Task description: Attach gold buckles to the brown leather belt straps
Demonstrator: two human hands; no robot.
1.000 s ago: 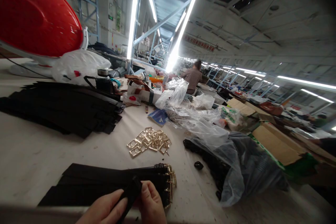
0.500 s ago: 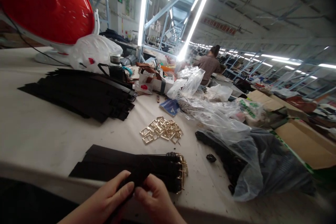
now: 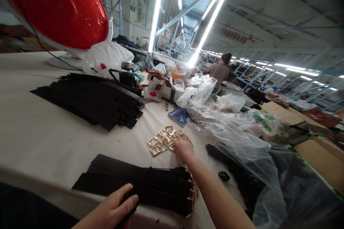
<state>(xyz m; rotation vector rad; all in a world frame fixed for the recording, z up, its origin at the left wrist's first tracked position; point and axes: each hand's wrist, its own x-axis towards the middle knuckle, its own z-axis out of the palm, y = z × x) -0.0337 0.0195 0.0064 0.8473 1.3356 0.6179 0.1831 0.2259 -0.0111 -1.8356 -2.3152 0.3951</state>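
Observation:
My left hand (image 3: 118, 204) is closed around a black strap (image 3: 143, 182) at the table's front edge, thumb on top. The strap's free end points up and away over a bundle of black straps (image 3: 166, 193). Gold buckles (image 3: 192, 195) are fitted along the right ends of that bundle. My right hand (image 3: 185, 150) reaches over the bundle to a pile of loose gold rectangular buckles (image 3: 165, 139) and touches its right side. Its fingers are curled down among the buckles, and the fingertips are hidden.
A fanned stack of black straps (image 3: 91, 100) lies to the left behind the bundle. A blue booklet (image 3: 179, 115) is behind the buckles. Clear plastic bags (image 3: 228, 128) cover the right side, near a small black coil (image 3: 224, 176). A red round appliance (image 3: 61, 10) stands back left; a person (image 3: 218, 71) is farther off.
My right hand has left the strap and moved forward and right to the buckle pile. My left hand still holds the strap. The view has shifted slightly.

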